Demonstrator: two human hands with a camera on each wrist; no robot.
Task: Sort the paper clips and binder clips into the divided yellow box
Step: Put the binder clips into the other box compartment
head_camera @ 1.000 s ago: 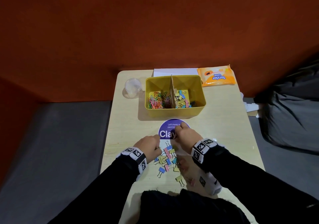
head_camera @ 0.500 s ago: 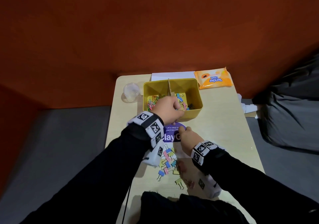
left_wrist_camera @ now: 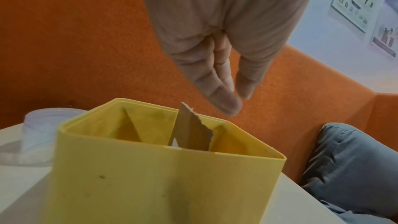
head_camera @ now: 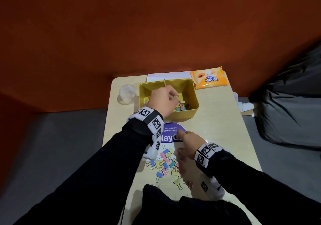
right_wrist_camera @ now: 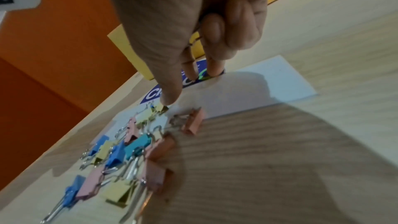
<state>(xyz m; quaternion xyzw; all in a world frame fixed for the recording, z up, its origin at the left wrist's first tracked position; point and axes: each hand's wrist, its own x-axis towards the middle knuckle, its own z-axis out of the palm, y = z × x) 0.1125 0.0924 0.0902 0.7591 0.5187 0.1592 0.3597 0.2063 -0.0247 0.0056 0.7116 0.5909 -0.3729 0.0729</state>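
Observation:
The yellow box (head_camera: 182, 115) (left_wrist_camera: 150, 176) stands at the table's back, split by a cardboard divider (head_camera: 164, 82) (left_wrist_camera: 189, 129). Paper clips (head_camera: 145, 101) lie in its left half and binder clips (head_camera: 182, 106) in its right half. My left hand (head_camera: 174, 97) (left_wrist_camera: 237, 98) hovers over the box near the divider, fingers straight, nothing between them in the wrist view. A small clip (head_camera: 177, 96) shows just off its fingertips. My right hand (head_camera: 180, 134) (right_wrist_camera: 192, 87) is down on the purple sticker (head_camera: 171, 129), two fingertips touching a green paper clip (right_wrist_camera: 202, 76). A pile of binder clips (head_camera: 165, 162) (right_wrist_camera: 129, 146) lies nearer me.
A clear plastic cup (head_camera: 126, 93) (left_wrist_camera: 43, 125) stands left of the box. An orange tissue pack (head_camera: 209, 79) and white paper (head_camera: 166, 76) lie behind it. An orange wall rises behind the table. A grey cushion (head_camera: 286, 112) lies off the right edge.
My left hand left the pile of binder clips and travelled forward to the box, now over it. My right hand stayed at the purple sticker.

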